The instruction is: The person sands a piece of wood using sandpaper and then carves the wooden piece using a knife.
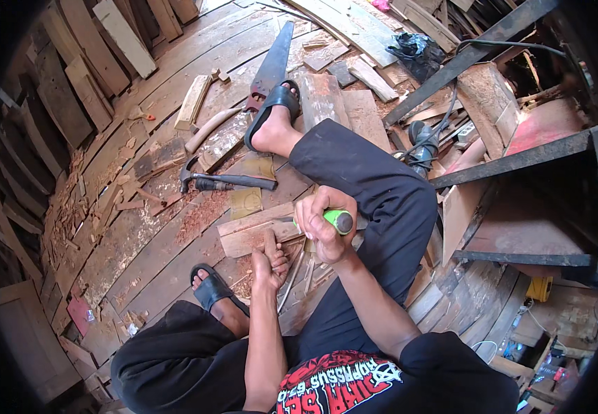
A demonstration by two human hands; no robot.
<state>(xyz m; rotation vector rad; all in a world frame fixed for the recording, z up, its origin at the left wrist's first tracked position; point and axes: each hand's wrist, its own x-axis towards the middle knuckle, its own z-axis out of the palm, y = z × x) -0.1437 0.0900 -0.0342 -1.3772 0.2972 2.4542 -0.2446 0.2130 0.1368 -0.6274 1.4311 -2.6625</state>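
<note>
My right hand (325, 219) is closed around the green handle of a chisel (338, 220), its dark round butt facing me. The fingers hide most of its blade. Beside it and lower, my left hand (270, 265) is closed on a small wooden stick (270, 240), one end of which pokes up past the fingers. Under both hands lies a wooden board (240, 238), resting low between my legs. A claw hammer (233, 181) lies on the floor just past the board. Next to it is a curved wooden handle (210, 130).
A handsaw (273, 65) lies by my sandalled right foot. Planks (99, 52) lean along the left. A metal-edged frame (520, 255) and a corded power tool (422, 146) stand at right. Shavings and offcuts litter the plank floor (175, 259).
</note>
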